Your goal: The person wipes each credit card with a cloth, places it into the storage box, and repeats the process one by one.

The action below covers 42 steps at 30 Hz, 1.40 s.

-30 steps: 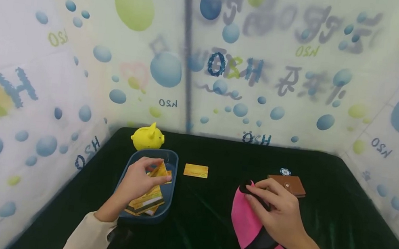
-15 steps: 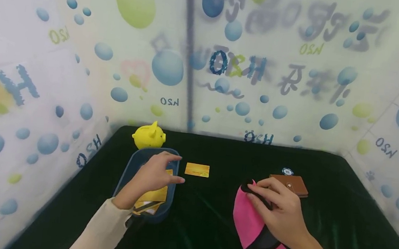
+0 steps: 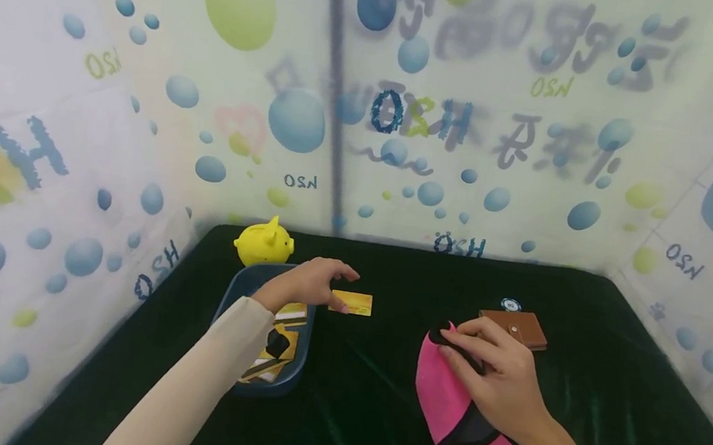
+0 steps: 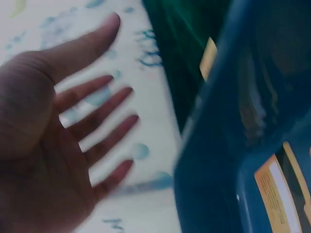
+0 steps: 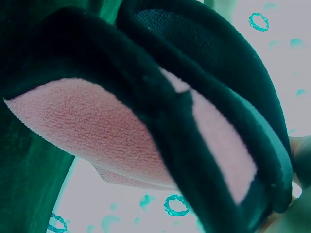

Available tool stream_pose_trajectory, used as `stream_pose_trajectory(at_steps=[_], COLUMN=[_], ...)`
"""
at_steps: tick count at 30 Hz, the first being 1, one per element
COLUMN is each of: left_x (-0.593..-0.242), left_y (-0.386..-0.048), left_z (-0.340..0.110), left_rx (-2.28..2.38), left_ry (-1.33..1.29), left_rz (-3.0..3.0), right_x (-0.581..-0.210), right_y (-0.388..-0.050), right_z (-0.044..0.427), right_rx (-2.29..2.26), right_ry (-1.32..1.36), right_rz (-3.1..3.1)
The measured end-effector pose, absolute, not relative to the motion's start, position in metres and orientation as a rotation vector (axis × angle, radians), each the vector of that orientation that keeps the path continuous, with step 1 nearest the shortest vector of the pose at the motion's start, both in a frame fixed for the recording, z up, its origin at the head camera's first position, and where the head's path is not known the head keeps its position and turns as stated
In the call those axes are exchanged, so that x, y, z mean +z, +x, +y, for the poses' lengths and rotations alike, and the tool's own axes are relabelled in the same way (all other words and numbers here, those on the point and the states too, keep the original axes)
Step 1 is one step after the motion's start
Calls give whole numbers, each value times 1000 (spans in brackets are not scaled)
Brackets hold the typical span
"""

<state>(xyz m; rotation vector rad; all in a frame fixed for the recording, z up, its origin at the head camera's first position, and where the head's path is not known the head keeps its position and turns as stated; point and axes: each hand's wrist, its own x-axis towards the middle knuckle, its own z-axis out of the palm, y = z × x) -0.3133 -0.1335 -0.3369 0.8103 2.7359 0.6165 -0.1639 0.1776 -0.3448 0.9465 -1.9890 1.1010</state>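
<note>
My left hand reaches past the far right edge of the blue plastic basin, thumb and fingers spread. Its thumb overlaps the left end of a yellow card on the table; contact is unclear. Straight, separated fingers show in the left wrist view, with nothing held. Several more yellow cards lie loose in the basin, partly hidden by my sleeve. On the right, my right hand pinches the top of a pink cloth item with black edging. Its fuzzy pink fabric and black bands fill the right wrist view.
A yellow piggy bank stands behind the basin. Beyond my right hand lie a brown wallet and a blue-and-white poker chip. Dark green cloth covers the table, and patterned curtains enclose it.
My left hand has left the cards in the basin and moved right and away from me, to the lone yellow card. My right hand keeps its hold on the pink cloth item.
</note>
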Motion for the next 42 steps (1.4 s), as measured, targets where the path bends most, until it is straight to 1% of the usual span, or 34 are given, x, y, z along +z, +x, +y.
stream_pose_trajectory(at_steps=[4,9,13,18,27,33,42], left_x=[-345,-358,-366,-378,-386,-388,-388], left_y=[-332,-345,-353,-358,-364,-366,-366], left_z=[-128,-126,-127,-130,-123,-120,-118], left_rx=[621,476,483,412,222,116,79], left_ry=[843,774,716,686,673,619,569], left_rz=[2717,2696,2661,2671,2696,2723,2752], right_x=[-346,-348,-347,-346,-346,-347,-347], right_y=[-165,-166,-168,-167,-167,-170,-171], right_z=[177,175,175,175,176,176,176], right_rx=[1100,1115,1115,1108,1086,1091,1094], right_ry=[950,981,973,974,944,957,934], right_rz=[-1978,-1946,-1953,-1970,-1996,-1982,-2022])
